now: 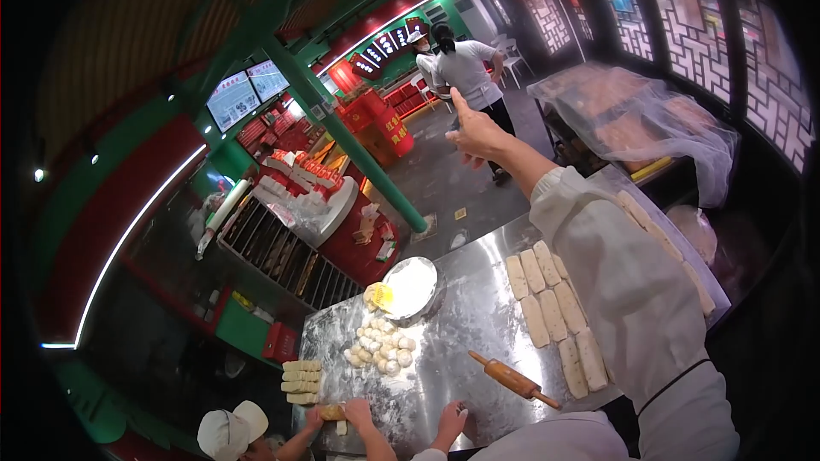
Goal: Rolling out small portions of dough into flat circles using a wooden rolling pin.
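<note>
My right arm, in a white sleeve, stretches up and forward over the table. My right hand (480, 135) is in the air with the index finger extended and the other fingers loosely bent, holding nothing. Low in the view, my left hand (451, 420) rests by the near edge of the metal table (465, 329), fingers loosely apart and nothing visible in them. A wooden rolling pin (511, 378) lies between my arms, untouched. Rows of long, pale dough strips (547, 294) lie beneath my right arm. Several round dough balls (382, 347) sit on the floured steel.
At lower left, a co-worker in a pale cap (232, 431) has hands on a small rolling pin (332, 412), beside stacked dough strips (301, 382). A white basin (412, 287) stands at the far edge. Two people (465, 68) stand beyond. Plastic sheeting (632, 111) covers goods at right.
</note>
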`<state>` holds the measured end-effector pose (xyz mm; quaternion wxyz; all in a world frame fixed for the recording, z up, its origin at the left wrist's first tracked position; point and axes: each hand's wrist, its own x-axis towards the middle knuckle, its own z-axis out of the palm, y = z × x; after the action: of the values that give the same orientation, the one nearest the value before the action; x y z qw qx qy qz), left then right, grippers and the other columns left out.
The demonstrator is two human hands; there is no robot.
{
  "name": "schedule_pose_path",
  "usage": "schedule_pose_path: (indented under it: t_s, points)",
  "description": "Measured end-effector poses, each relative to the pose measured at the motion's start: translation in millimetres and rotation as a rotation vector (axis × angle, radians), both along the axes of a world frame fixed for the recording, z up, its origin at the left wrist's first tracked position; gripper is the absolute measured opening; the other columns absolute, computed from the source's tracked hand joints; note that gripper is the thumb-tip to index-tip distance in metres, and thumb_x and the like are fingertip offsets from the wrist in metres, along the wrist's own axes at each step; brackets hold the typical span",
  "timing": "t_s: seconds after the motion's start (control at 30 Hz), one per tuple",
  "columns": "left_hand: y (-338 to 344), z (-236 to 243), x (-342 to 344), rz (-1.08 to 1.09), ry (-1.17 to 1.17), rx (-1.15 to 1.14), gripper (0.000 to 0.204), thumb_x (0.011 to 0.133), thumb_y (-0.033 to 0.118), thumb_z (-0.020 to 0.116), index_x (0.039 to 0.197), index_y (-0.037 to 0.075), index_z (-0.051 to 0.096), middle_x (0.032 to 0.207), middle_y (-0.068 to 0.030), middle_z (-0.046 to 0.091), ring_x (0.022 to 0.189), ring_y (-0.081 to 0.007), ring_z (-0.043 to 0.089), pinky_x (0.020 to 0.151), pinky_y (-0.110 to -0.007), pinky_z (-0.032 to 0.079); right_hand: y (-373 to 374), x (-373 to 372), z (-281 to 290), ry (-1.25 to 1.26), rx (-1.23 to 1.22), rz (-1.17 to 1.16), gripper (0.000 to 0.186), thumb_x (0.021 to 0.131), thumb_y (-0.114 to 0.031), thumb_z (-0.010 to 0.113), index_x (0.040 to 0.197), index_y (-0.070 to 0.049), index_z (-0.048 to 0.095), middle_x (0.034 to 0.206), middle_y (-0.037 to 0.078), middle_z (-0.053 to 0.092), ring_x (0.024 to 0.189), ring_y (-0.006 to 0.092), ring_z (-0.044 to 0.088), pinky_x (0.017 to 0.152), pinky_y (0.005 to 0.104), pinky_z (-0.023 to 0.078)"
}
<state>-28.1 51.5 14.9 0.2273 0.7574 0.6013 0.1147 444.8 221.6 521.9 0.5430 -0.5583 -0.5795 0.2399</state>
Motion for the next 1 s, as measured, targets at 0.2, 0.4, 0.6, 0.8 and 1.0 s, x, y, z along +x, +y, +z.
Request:
schedule_pose_path:
  t_s: [0.2,0.4,0.6,0.8,1.0]
  points:
    - [0,9,17,-0.019,-0.061,-0.057,0.043,0.086,0.029,0.064,0.122,0.005,0.059,0.119,-0.0184,0.062,0.112,-0.0344,0.057,0.098,-0.042,0.044,-13,9,27,-0.443,0.553,-0.496,0.082,0.089,-0.015,0.06,0.154,-0.011,0.01,0.097,0.024,0.067,0.075,0.0378,0.068,0.062,0.0458,0.055]
    - [5,-18,-3,0.026,-0.075,-0.141,0.041,0.089,0.031,0.06,0.121,0.005,0.063,0.116,-0.0166,0.066,0.113,-0.0304,0.061,0.097,-0.038,0.046,-85,-101,-137,-0.456,0.558,0.008,0.034,0.09,-0.01,0.06,0.123,-0.006,0.053,0.097,0.012,0.066,0.081,0.0308,0.067,0.065,0.0399,0.054]
    - [9,-19,-2,-0.006,-0.097,-0.132,0.038,0.09,0.029,0.059,0.118,0.005,0.065,0.114,-0.0159,0.067,0.109,-0.0306,0.062,0.096,-0.038,0.047,-121,-166,-389,-0.396,-0.107,0.279,0.057,0.087,-0.027,0.067,0.132,-0.004,0.043,0.112,0.02,0.058,0.102,0.0378,0.059,0.08,0.0468,0.052]
    - [14,-34,-4,0.06,-0.202,-0.169,0.034,0.09,0.027,0.059,0.115,0.005,0.067,0.115,-0.0163,0.066,0.105,-0.0301,0.063,0.094,-0.038,0.048,-189,-184,-441,-0.518,-0.439,0.266,0.072,0.08,-0.031,0.074,0.136,-0.006,0.038,0.113,0.018,0.058,0.102,0.0359,0.061,0.079,0.0482,0.053]
    - [27,-9,42,0.275,-0.604,-0.537,0.044,0.097,0.031,0.054,0.128,0.0,0.056,0.112,-0.0133,0.067,0.098,-0.0188,0.064,0.085,-0.031,0.05,-206,-182,-480,-0.629,-0.704,0.203,0.085,0.077,-0.047,0.076,0.141,-0.012,0.032,0.111,0.021,0.059,0.1,0.0372,0.062,0.079,0.0476,0.053]
